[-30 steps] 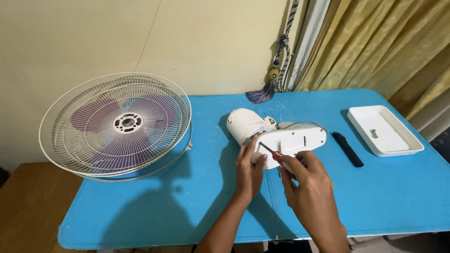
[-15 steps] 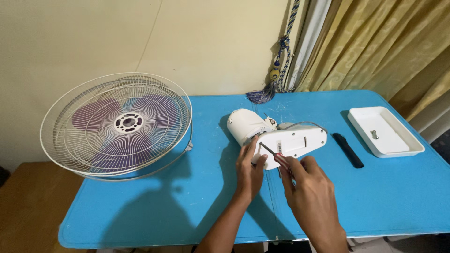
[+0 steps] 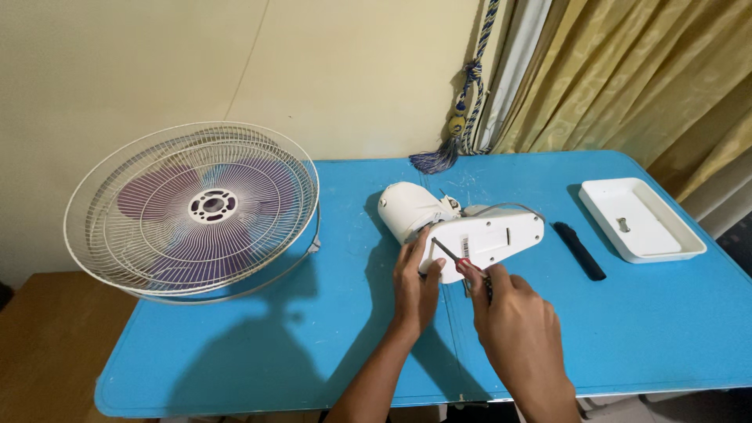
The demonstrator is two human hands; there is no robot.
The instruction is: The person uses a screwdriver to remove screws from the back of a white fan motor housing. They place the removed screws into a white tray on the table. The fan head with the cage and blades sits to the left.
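**Screwdriver set against a white fan body on a blue worktop**

A white fan body (image 3: 462, 227) lies on its side near the middle of the blue worktop (image 3: 235, 345), its rounded motor end toward 10 o'clock and its flat, boxy end toward 3 o'clock. The left hand (image 3: 415, 282) rests at the 7 o'clock edge of the body, fingers loosely spread and laid against the plastic, steadying it. The right hand (image 3: 513, 329) sits just to the 4 o'clock side of the left, fingers curled tight around the red handle of a screwdriver (image 3: 453, 254). The thin metal shaft slants up toward 10 o'clock, and its tip meets the flat face of the body, just beside the left fingertips.

Well off at 9 o'clock, a round wire fan cage (image 3: 192, 207) with purple blades inside overhangs the worktop's edge. At 3 o'clock from the fan body lies a black brush-like stick (image 3: 580, 251), and beyond it a white rectangular tray (image 3: 674, 239) holding one small metal piece (image 3: 623, 225). Behind, at 12 o'clock, a blue tassel (image 3: 435, 160) hangs beside yellow curtains (image 3: 627, 78).
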